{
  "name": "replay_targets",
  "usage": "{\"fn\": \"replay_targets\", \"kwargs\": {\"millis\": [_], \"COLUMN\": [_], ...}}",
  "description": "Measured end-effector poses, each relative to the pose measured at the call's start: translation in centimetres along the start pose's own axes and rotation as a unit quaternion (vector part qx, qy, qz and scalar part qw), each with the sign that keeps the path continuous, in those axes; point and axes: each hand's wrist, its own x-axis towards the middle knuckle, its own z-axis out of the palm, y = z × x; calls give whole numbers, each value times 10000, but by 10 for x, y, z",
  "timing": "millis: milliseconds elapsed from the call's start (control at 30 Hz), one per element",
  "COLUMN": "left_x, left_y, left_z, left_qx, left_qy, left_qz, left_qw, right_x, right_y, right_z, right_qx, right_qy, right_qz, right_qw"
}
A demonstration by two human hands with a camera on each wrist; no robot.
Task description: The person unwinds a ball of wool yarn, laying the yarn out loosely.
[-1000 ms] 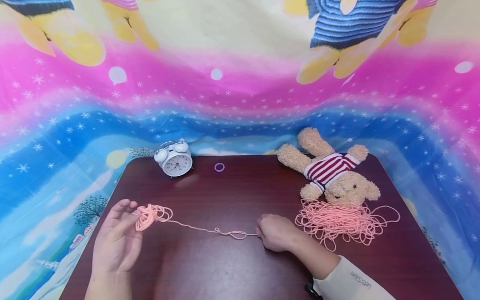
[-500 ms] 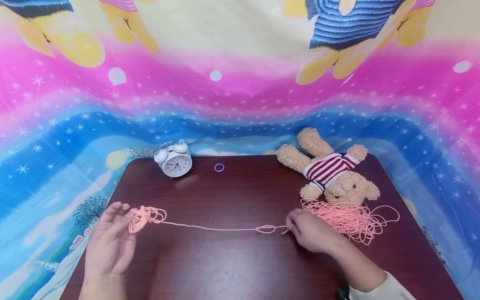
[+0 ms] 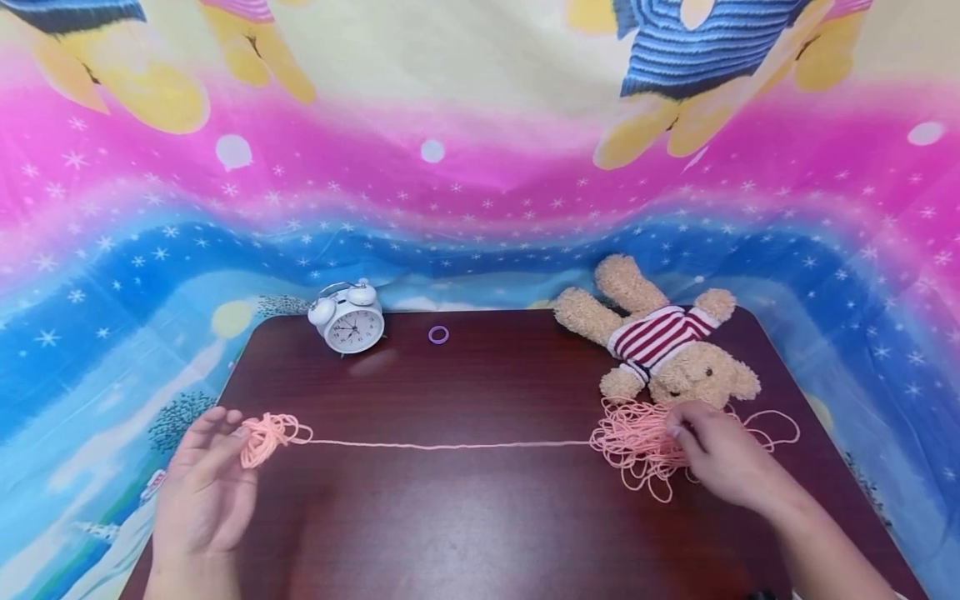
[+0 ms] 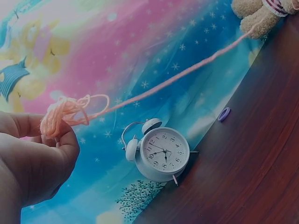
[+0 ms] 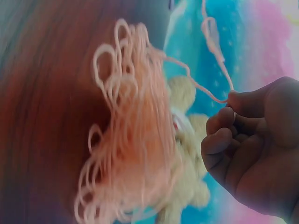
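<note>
A small looped bundle of peach yarn is pinched between the thumb and fingers of my left hand. From it a single strand runs almost straight across to the right. My right hand is over the larger loose heap of peach yarn. In the right wrist view, the thumb and forefinger of my right hand pinch the strand, which has a small loop along it. The heap of yarn is blurred there, with many loops showing.
A teddy bear in a striped top lies at the back right, its head against the yarn heap. A white twin-bell alarm clock stands at the back left of the dark table. Near it lies a purple ring. A printed cloth hangs behind.
My right hand has moved right and over the yarn heap, drawing the strand longer and straighter. My left hand has drifted slightly left with its bundle, which looks smaller.
</note>
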Motion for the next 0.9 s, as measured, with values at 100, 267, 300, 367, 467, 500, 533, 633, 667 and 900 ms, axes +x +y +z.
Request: {"fn": "replay_targets", "kwargs": {"millis": [100, 267, 300, 367, 467, 500, 533, 633, 667, 900], "left_x": [0, 0, 0, 0, 1, 1, 1, 1, 0, 0], "left_y": [3, 11, 13, 18, 25, 27, 29, 35, 36, 40], "left_z": [-2, -6, -6, -8, -11, -12, -13, -15, -16, -17], "left_qx": [1, -256, -301, -422, -579, -612, -674, -787, -790, -767], "left_qy": [84, 239, 302, 438, 669, 713, 750, 800, 810, 805], "left_qz": [83, 279, 326, 391, 525, 580, 625, 715, 747, 867], "left_qw": [9999, 9990, 9986, 9974, 9947, 9939, 9929, 9911, 9908, 9900], "right_x": [-6, -15, -17, -20, -23, -24, -26, -29, -31, -41], "right_y": [10, 30, 34, 41, 51, 54, 57, 68, 72, 106], "right_z": [-12, -25, -26, -28, -31, -33, -33, -36, -38, -53], "right_qx": [-91, -187, -201, -233, -285, -297, -290, -263, -239, -268], "right_qy": [79, 296, 355, 446, 510, 547, 549, 583, 592, 564], "right_qz": [223, 395, 404, 439, 520, 532, 569, 684, 738, 1261], "right_qw": [9997, 9986, 9983, 9978, 9969, 9966, 9964, 9956, 9952, 9901]}}
